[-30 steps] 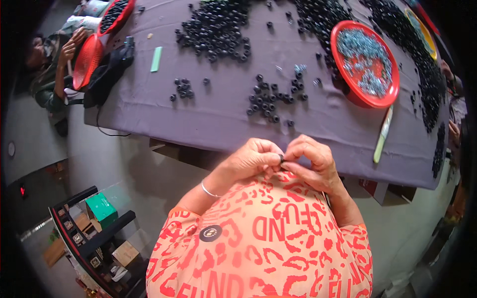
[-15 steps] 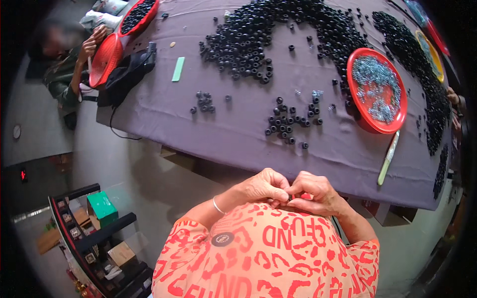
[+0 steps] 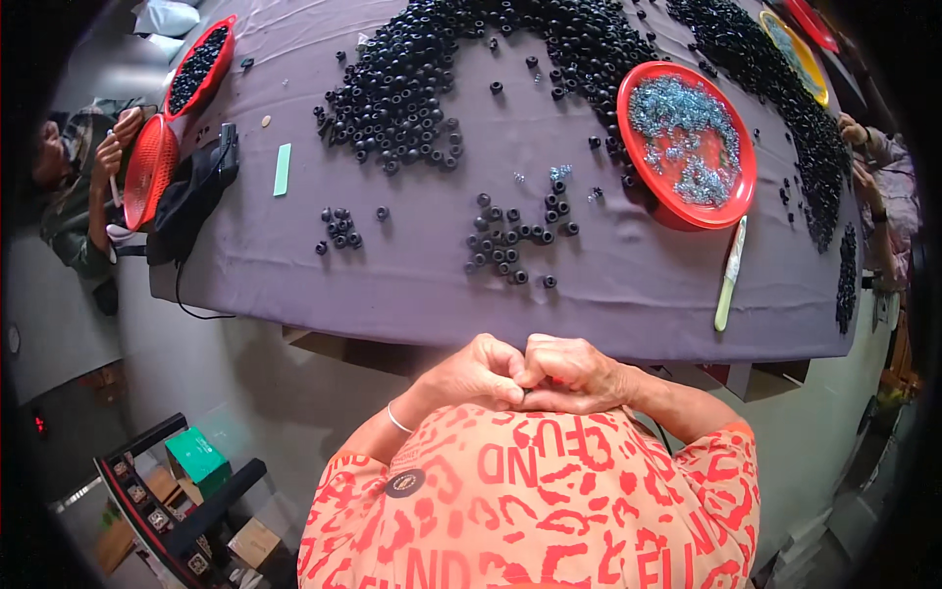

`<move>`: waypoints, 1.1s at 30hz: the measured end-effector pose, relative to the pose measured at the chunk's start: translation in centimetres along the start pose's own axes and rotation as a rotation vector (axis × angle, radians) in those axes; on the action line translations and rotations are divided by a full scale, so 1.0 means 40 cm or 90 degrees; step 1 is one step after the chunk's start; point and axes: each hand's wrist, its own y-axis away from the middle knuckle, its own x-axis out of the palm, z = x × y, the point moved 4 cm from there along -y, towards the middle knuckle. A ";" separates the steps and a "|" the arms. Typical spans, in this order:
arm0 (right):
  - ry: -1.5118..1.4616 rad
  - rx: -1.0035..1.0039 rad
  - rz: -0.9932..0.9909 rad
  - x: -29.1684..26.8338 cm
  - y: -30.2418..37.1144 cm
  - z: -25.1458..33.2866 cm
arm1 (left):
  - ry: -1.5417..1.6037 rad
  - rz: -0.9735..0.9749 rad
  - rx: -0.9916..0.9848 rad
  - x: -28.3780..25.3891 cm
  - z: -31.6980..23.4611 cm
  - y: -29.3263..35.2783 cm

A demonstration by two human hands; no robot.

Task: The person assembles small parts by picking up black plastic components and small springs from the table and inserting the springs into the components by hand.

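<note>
Close in front of my chest, just off the table's near edge, my left hand (image 3: 479,375) and my right hand (image 3: 574,375) meet with fingers pinched together. A tiny dark piece (image 3: 527,391) shows between the fingertips; most of it is hidden. Something small and red (image 3: 556,380) peeks out among the right fingers, too covered to name. Beyond my hands lies a loose group of small round black parts with holes (image 3: 510,239). A smaller cluster of black parts (image 3: 340,228) lies to its left.
A red tray (image 3: 748,182) of small clear pieces stands at right, beside a knife with a pale green handle (image 3: 729,280). A large heap of black parts (image 3: 402,98) covers the far table. A pale green strip (image 3: 283,169) lies left. People sit at both sides.
The view has turned, so the table things sit further left and higher. My hands stay together at my chest, the right fingers now curled more over the red bit.
</note>
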 end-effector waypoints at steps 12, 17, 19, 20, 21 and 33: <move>0.408 -0.024 -0.398 -0.169 -0.021 -0.022 | -0.403 -0.475 0.386 -0.065 -0.219 0.087; 0.632 0.084 -0.485 -0.285 -0.006 -0.072 | -0.919 -0.775 0.518 -0.154 -0.331 0.133; 0.747 0.096 -0.393 -0.290 -0.025 -0.081 | -0.971 -0.801 0.506 -0.162 -0.351 0.130; 0.745 0.095 -0.395 -0.296 -0.025 -0.088 | -1.021 -0.826 0.493 -0.163 -0.357 0.130; 0.742 0.089 -0.394 -0.301 -0.021 -0.098 | -1.002 -0.855 0.461 -0.168 -0.358 0.132; 0.711 0.157 -0.491 -0.282 0.010 -0.088 | -0.986 -0.583 0.637 -0.020 -0.352 -0.087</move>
